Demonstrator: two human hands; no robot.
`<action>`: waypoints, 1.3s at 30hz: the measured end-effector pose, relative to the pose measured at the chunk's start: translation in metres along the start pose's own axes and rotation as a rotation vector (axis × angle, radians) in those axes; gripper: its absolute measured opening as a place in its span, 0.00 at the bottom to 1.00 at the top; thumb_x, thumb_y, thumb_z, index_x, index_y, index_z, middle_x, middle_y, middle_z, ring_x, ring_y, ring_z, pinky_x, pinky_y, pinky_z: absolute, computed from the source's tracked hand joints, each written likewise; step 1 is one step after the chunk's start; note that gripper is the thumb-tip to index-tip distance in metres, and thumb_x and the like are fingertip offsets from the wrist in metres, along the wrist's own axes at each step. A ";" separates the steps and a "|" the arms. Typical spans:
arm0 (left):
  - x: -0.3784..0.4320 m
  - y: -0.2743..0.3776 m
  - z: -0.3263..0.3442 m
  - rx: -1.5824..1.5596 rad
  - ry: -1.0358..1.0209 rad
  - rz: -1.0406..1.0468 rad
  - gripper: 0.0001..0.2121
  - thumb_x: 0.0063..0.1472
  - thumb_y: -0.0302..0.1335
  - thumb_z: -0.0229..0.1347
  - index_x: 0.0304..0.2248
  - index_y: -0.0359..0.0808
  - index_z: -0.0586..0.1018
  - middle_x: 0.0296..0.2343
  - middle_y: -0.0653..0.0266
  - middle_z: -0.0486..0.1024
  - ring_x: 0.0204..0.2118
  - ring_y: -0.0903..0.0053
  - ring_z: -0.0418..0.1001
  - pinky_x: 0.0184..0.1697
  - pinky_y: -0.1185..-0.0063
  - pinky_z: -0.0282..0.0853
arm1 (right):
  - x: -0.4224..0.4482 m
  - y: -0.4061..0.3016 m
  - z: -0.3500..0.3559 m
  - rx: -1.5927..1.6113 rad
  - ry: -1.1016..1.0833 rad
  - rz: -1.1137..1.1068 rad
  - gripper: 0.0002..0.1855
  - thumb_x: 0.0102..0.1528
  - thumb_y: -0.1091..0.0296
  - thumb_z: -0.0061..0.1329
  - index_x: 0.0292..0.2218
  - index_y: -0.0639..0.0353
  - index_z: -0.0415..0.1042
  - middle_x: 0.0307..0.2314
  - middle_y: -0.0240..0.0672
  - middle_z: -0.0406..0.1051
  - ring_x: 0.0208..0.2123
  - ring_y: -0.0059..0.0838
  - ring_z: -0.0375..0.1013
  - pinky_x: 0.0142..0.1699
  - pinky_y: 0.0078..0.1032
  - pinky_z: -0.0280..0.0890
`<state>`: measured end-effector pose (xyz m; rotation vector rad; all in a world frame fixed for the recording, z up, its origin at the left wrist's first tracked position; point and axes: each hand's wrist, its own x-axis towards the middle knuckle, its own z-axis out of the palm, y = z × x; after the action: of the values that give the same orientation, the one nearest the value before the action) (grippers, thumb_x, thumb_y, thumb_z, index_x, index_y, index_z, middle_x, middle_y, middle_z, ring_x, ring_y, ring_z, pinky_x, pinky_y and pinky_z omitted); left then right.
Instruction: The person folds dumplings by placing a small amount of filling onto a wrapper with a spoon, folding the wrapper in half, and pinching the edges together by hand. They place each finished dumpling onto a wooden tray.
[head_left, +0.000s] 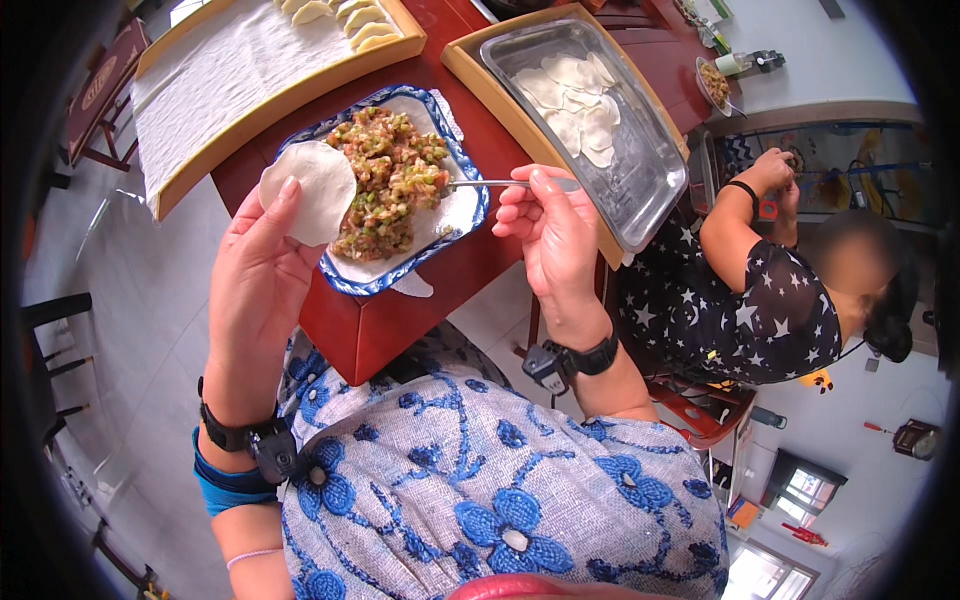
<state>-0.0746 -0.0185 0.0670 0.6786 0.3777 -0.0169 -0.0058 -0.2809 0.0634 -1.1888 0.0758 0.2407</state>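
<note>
My left hand (266, 247) pinches a round dumpling wrapper (315, 191) between thumb and fingers, over the left edge of a blue-and-white dish (379, 281). Chopped meat and vegetable filling (390, 172) is heaped in that dish. On the right, my right hand (551, 225) holds the handle of a metal utensil (487, 183); its far end is hidden in the filling. A metal tray (637, 202) farther right holds a loose pile of wrappers (574, 105). Folded dumplings (371, 34) stand in rows on a cloth-lined wooden tray (292, 105) at the top left.
The red table (360, 330) has its corner close to my body. A wooden tray (480, 60) lies under the metal one. At the right sits another person (735, 300) in a star-patterned top, hands at the table. A bowl of filling (712, 86) stands at the far right.
</note>
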 end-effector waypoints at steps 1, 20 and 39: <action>0.000 0.000 0.000 -0.002 0.010 -0.001 0.13 0.65 0.27 0.50 0.47 0.31 0.72 0.43 0.59 0.75 0.46 0.73 0.75 0.51 0.75 0.71 | -0.003 -0.002 0.004 -0.121 -0.002 -0.047 0.11 0.62 0.67 0.43 0.38 0.67 0.70 0.26 0.37 0.73 0.24 0.22 0.74 0.29 0.22 0.74; -0.002 -0.006 -0.005 -0.014 0.010 -0.019 0.14 0.65 0.27 0.50 0.47 0.30 0.72 0.43 0.57 0.75 0.46 0.73 0.75 0.50 0.75 0.72 | -0.011 0.010 0.015 -0.319 0.009 -0.039 0.10 0.62 0.68 0.42 0.36 0.67 0.69 0.23 0.36 0.72 0.22 0.20 0.73 0.25 0.19 0.73; -0.001 -0.008 0.001 0.012 0.031 -0.018 0.14 0.64 0.26 0.51 0.47 0.30 0.72 0.43 0.59 0.75 0.46 0.73 0.74 0.51 0.74 0.71 | -0.002 0.006 -0.004 -0.302 -0.013 0.025 0.12 0.62 0.66 0.42 0.36 0.67 0.70 0.23 0.36 0.72 0.21 0.21 0.73 0.25 0.21 0.73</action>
<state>-0.0765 -0.0253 0.0636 0.6879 0.4135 -0.0263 -0.0088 -0.2829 0.0566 -1.4869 0.0440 0.2890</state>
